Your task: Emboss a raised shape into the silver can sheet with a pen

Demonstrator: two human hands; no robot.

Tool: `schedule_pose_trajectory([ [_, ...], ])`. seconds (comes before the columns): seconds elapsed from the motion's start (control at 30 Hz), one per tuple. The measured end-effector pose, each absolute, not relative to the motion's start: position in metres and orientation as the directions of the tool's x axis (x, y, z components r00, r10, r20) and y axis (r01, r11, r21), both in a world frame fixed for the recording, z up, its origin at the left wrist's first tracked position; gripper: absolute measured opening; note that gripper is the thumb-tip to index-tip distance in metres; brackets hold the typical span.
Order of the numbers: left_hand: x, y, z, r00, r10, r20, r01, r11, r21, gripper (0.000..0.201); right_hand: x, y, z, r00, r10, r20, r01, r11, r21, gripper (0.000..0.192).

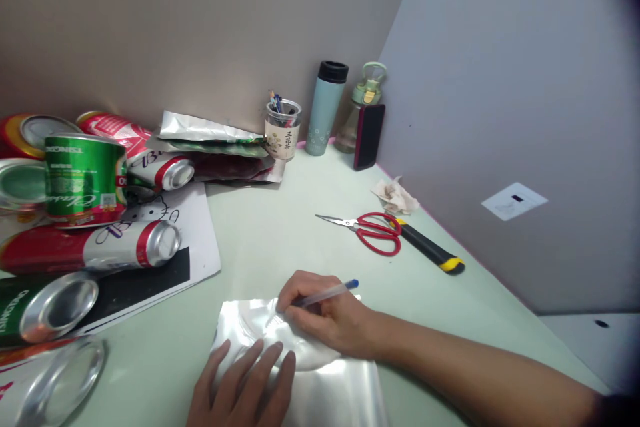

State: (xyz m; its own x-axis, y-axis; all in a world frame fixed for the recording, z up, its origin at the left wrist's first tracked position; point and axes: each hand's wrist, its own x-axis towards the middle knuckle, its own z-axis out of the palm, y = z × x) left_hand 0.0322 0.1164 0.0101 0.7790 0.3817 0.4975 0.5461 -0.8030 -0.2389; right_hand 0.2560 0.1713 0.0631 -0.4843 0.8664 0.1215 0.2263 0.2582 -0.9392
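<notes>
A silvery sheet of thin metal (pixel 340 393) lies on the pale green table at the front, its surface dented near the upper part. My right hand (pixel 325 313) grips a ballpoint pen (pixel 330 292) with a clear barrel and blue end; the pen's tip is hidden by the fingers, close over the sheet. Flat on the sheet's lower left rests my left hand (pixel 245 380), fingers spread and holding nothing. Beyond the right hand lie red-handled scissors (pixel 377 230), blades closed and pointing left.
Several drink cans, whole and cut, crowd the left, including a green can (pixel 85 177), over printed paper (pixel 210 253). Cut metal sheets (pixel 210 127), a pen cup (pixel 283 133), a tumbler (pixel 326 110), a bottle (pixel 349 127) and a phone (pixel 369 137) stand behind. A utility knife (pixel 425 243) and crumpled tissue (pixel 395 195) lie right.
</notes>
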Motion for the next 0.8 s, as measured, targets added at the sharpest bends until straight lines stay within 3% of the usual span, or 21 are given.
schedule_pose_trajectory([
  [0.4, 0.034, 0.116, 0.014, 0.777, 0.374, 0.506, 0.540, -0.809, -0.232, 0.047, 0.257, 0.174, 0.070, -0.547, 0.826, 0.138, 0.236, 0.310, -0.921, 0.011],
  [0.8, 0.034, 0.116, 0.015, 0.786, 0.384, 0.485, 0.542, -0.805, -0.241, 0.045, 0.259, 0.174, 0.074, -0.583, 0.801, 0.134, 0.230, 0.321, -0.919, 0.012],
])
